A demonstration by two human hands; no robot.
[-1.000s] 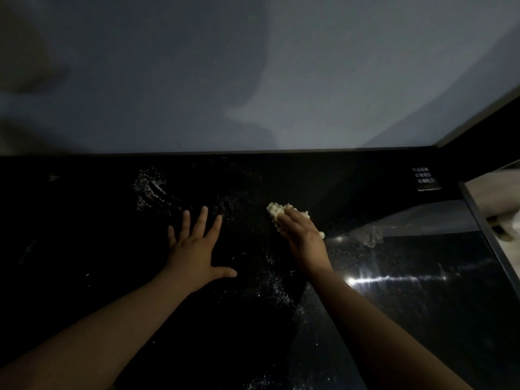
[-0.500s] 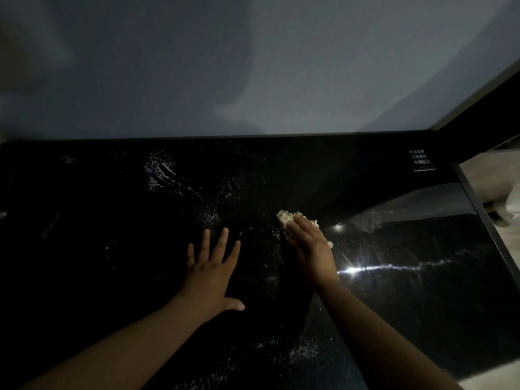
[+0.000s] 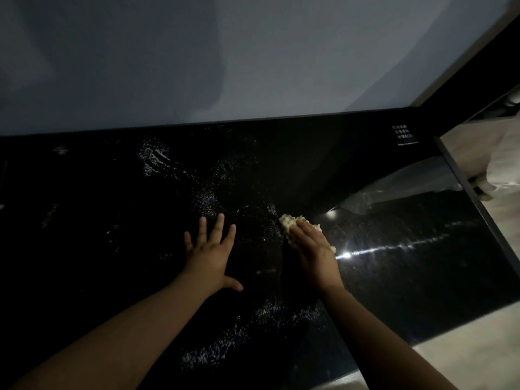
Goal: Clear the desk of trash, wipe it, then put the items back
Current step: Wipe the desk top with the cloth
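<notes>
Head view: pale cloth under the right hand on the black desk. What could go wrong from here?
1. The right hand only presses the pale knobbly cloth under flat fingers; it could slip out.
2. White speckled residue lies far from the cloth, by the wall and near the front edge; in this dim light patches may be missed.
3. The left hand lies flat on the glossy black desk top and may leave prints.

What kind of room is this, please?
Probably a dim bedroom or hotel room, though I cannot be sure. A glossy black desk stands against a plain pale wall, a small printed label sits at its far right corner, and white fabric, perhaps bedding, lies beyond its right edge.
</notes>
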